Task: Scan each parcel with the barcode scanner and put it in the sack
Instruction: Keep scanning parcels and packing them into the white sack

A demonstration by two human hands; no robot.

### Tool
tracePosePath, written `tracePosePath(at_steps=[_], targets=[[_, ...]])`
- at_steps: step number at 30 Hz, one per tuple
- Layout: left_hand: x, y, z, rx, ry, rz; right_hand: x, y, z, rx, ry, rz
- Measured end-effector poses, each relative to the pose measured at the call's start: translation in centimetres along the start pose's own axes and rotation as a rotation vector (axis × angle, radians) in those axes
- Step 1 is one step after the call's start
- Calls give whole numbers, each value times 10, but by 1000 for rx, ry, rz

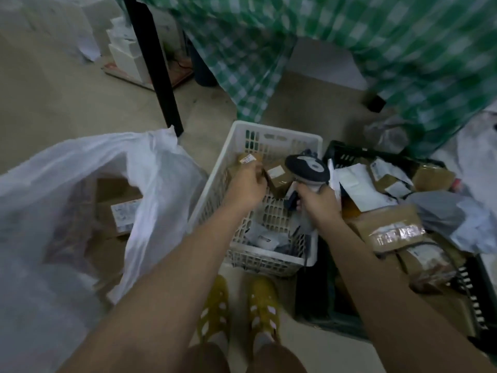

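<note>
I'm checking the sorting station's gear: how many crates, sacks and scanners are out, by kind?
White crate: 1
Black crate: 1
Sack: 1
Scanner: 1, held in the right hand
Total: 4

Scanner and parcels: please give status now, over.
Right hand grips barcode scanner. Left hand reaches into white basket, at a small brown parcel; grip hidden. Sack open at left, boxes inside. Nothing blocking.
</note>
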State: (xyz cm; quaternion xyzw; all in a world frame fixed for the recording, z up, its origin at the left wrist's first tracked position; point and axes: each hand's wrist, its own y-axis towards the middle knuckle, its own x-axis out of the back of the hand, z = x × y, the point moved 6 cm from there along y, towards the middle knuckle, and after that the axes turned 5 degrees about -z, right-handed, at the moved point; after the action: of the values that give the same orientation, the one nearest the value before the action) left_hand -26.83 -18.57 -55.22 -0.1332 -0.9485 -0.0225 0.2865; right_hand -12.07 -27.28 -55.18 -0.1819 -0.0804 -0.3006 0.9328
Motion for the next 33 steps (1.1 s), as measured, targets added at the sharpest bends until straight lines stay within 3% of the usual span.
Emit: tracePosePath(at_steps=[4, 7, 12, 16, 20, 24, 33], targets=[[-42, 80, 79, 143, 108, -18, -48, 66, -9, -41, 16, 60], [-65, 135, 137, 145, 225, -61, -81, 115, -28, -91, -3, 81], [-72, 167, 158, 97, 530, -36, -113, 168, -64, -165, -49, 102], [-91, 181, 186, 175, 693, 49, -120, 181, -94, -261, -36, 118], [-103, 176, 177, 117, 963, -3, -118, 185, -105, -310, -56, 109], [-99, 165, 170, 112, 927, 49, -113, 183, -98, -289, -9, 94], [-14, 50, 73, -187, 625, -143, -73, 94, -26, -131, 196, -70]])
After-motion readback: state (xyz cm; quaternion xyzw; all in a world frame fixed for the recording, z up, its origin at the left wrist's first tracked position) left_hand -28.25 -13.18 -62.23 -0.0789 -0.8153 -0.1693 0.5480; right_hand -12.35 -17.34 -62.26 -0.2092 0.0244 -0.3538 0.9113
